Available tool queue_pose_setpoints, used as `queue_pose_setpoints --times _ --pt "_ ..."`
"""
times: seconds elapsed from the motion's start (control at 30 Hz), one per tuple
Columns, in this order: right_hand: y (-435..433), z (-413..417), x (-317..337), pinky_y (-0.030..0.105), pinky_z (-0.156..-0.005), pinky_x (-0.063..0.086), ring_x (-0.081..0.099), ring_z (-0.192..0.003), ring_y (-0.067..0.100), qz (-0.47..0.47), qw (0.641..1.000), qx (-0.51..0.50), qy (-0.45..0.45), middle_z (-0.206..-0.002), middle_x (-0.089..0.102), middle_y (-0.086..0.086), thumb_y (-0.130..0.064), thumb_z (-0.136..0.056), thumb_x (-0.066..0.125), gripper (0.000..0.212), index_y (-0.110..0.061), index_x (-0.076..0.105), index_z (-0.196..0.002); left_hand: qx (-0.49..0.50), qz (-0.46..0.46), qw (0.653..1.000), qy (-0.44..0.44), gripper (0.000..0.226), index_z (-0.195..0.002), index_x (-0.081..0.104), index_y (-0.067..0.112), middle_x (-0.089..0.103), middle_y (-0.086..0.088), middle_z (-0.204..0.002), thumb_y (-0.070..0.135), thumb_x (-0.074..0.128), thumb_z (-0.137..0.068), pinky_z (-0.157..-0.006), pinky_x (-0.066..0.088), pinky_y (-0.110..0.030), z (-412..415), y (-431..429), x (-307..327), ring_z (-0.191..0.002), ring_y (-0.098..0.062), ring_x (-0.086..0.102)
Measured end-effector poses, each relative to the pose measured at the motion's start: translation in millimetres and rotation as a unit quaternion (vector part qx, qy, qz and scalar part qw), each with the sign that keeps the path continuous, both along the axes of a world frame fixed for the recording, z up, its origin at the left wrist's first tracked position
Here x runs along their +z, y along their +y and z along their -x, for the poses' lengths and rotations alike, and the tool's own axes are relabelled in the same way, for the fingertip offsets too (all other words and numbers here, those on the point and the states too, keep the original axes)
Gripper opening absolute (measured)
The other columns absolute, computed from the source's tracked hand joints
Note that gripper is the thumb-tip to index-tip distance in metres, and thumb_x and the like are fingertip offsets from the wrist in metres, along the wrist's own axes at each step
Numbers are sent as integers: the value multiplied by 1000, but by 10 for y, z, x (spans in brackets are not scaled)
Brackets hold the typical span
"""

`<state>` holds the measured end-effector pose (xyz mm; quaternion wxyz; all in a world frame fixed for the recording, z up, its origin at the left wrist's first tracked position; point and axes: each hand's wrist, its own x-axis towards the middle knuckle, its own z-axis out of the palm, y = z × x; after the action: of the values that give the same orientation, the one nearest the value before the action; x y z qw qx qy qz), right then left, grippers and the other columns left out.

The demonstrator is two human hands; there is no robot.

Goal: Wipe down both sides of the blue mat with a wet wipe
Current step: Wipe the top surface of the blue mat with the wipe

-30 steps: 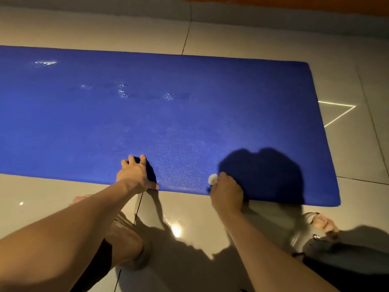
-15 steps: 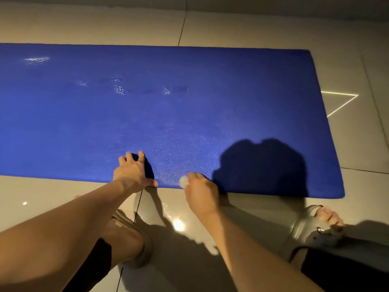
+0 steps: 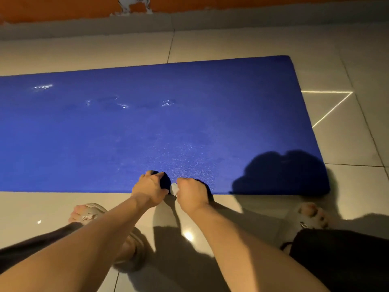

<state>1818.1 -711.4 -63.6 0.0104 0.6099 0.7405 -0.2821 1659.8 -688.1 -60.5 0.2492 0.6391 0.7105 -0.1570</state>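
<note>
The blue mat [image 3: 160,127] lies flat on the tiled floor and runs off the left of the view, with a few wet shiny spots near its far side. My left hand [image 3: 149,189] is at the mat's near edge, its fingers curled over that edge. Right beside it, my right hand [image 3: 192,193] also sits at the near edge and holds a small balled white wet wipe [image 3: 174,188], which peeks out between the two hands. My head's shadow falls on the mat's near right corner.
Pale glossy floor tiles [image 3: 347,186] surround the mat. My feet in grey slippers [image 3: 309,216] stand just before the near edge, the left slipper [image 3: 90,213] beside my left arm. A grey skirting and an orange wall [image 3: 63,9] run along the back.
My right hand with the wipe slid left along the near edge until it met my left hand. My left hand's fingers went from spread flat to curled on the edge. The camera tilted up.
</note>
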Motion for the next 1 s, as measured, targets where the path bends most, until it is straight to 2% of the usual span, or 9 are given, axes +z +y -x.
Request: queue_pose_setpoints --times 0.27,0.4,0.5,0.6,0.67,0.73,0.8,0.9,1.0 --pt "-76 -850 16 31 -66 36 66 -99 30 11 997 -73 -33 -109 69 7 -8 -94 56 17 -16 59 -110 -11 111 991 81 80 -145 32 14 34 -13 -138 44 69 -81 -91 49 -37 -622 -118 139 -124 -32 43" --pt "-68 -934 77 31 -66 36 65 -99 29 42 995 -88 -28 -110 68 8 -4 -93 54 14 -18 52 -97 -13 135 985 103 62 -133 42 8 38 -16 -135 40 64 -85 -84 41 -30 -885 -217 149 -118 -30 47" --pt "-29 -887 151 31 -68 38 65 -100 31 66 993 -87 -33 -111 69 11 -6 -95 52 12 -17 47 -92 -44 137 984 104 53 -128 47 11 43 -14 -131 38 61 -86 -84 44 -29 -918 -182 106 -116 -28 48" --pt "-23 -883 281 31 -71 41 64 -104 31 76 994 -39 -71 -115 67 11 1 -92 53 17 -16 49 -94 -72 134 985 85 31 -106 59 23 62 2 -101 42 59 -81 -73 48 -28 -968 -55 149 -98 -21 59" --pt "-24 -900 367 33 -80 48 62 -110 32 85 991 12 -102 -113 64 12 2 -92 51 20 -16 51 -86 -76 137 985 69 20 -93 55 26 62 6 -90 42 59 -81 -77 53 -30 -1002 -17 214 -96 -21 64" --pt "-23 -924 396 34 -84 47 61 -110 35 90 991 28 -95 -104 59 13 -1 -94 49 28 -17 39 -73 -64 127 988 55 24 -91 54 25 60 6 -87 47 60 -82 -81 53 -30 -982 -12 267 -97 -22 66" --pt "-36 -915 409 33 -79 42 60 -109 37 69 993 34 -88 -106 61 15 -6 -96 49 22 -17 40 -80 -26 105 994 28 33 -90 61 25 60 6 -82 57 60 -81 -77 50 -31 -936 -22 269 -91 -22 64" --pt "-49 -877 324 35 -84 45 60 -111 35 59 993 29 -94 -118 64 15 -10 -100 48 12 -19 44 -93 114 25 992 -38 46 -79 59 20 65 -3 -94 66 55 -88 -71 47 -30 -963 -106 134 -90 -25 59" --pt "-46 -885 156 34 -78 44 63 -108 31 36 995 13 -95 -116 65 11 -12 -100 48 8 -19 51 -100 161 -41 986 -1 56 -97 63 12 57 -18 -121 66 51 -91 -85 47 -36 -1103 -188 19 -111 -34 55"
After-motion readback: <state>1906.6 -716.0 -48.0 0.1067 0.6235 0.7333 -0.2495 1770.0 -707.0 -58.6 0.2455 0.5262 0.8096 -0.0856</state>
